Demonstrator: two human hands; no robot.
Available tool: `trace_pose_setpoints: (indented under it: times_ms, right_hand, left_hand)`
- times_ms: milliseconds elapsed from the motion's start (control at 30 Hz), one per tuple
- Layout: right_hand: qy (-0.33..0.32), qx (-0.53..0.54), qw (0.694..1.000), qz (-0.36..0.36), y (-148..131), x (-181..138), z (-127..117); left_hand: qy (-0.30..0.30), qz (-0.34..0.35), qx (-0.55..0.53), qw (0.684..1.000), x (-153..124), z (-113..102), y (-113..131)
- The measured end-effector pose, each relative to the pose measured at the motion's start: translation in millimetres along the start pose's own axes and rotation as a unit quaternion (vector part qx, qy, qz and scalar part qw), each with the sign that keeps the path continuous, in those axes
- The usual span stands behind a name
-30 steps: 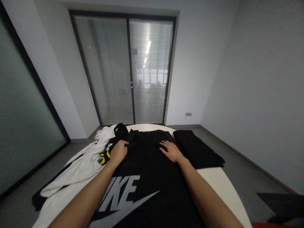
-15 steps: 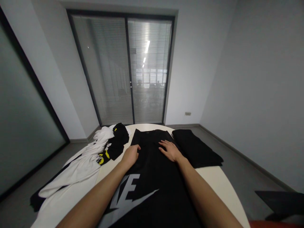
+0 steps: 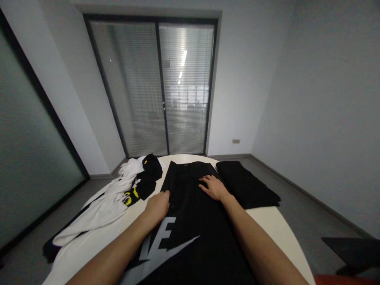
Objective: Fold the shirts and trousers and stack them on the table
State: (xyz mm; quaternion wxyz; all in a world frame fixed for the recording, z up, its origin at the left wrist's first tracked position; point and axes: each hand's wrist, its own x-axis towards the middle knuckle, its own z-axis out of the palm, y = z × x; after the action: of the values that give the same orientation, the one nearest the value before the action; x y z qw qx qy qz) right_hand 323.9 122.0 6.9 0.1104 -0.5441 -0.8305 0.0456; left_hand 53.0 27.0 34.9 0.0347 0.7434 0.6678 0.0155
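Note:
A black garment (image 3: 190, 206) with large light-grey lettering and a swoosh lies lengthwise in front of me; its kind is unclear. At its left edge, my left hand (image 3: 158, 204) is closed, the curled fingers gripping the cloth. My right hand (image 3: 212, 187) rests palm down on the upper right part of the garment, fingers spread. To the right sits a folded black cloth stack (image 3: 245, 184), close to the garment's edge.
The garments lie on a cream rounded table (image 3: 276, 225). White crumpled clothing (image 3: 97, 213) and black pieces with yellow prints (image 3: 152, 168) are heaped along the left. A dark flat object (image 3: 353, 251) is at the lower right, beyond the table edge.
My left hand has slid down the garment's left edge toward me and slightly outward. The right hand stays in nearly the same place.

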Motion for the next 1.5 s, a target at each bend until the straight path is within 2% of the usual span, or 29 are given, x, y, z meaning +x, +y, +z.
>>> trace_pose_setpoints:
  times_ms: [133,267,333,467,667,867,1033,1100,1200,1333,1500]
  right_hand:
    - [-0.066,-0.013,0.996,0.052,-18,7,0]
    - [-0.134,-0.006,0.977,0.164,-38,14,12]
    - [-0.143,-0.006,0.972,0.189,-42,17,19]
    - [-0.094,-0.015,0.980,0.176,-37,20,30]
    - [-0.020,-0.015,0.990,0.139,-27,24,38]
    - [-0.001,-0.011,0.993,0.115,-30,25,38]
    - [0.080,-0.015,0.993,0.081,-38,17,31]
    - [0.109,-0.032,0.993,0.039,-45,14,24]
    - [0.105,-0.056,0.993,-0.006,-64,12,13]
    - [0.086,-0.042,0.995,0.036,-99,21,8]
    - [0.050,0.005,0.997,0.063,-136,36,23]
  left_hand:
    - [0.001,0.017,-0.008,1.000,-2,7,-3]
    - [0.013,0.021,-0.021,0.999,10,11,-9]
    - [0.017,0.020,-0.026,0.999,16,11,-13]
    - [0.014,0.008,-0.023,1.000,18,6,-20]
    - [-0.032,-0.023,0.001,0.999,-8,-9,-24]
    - [-0.061,-0.007,0.016,0.998,-25,-19,-21]
    - [-0.069,-0.004,0.016,0.998,-32,-19,-21]
    - [-0.065,0.008,0.009,0.998,-34,-18,-25]
    - [-0.051,0.031,-0.012,0.998,-38,-15,-35]
    - [-0.051,0.049,-0.014,0.997,-49,-16,-47]
    - [-0.093,0.031,0.018,0.995,-62,-27,-48]
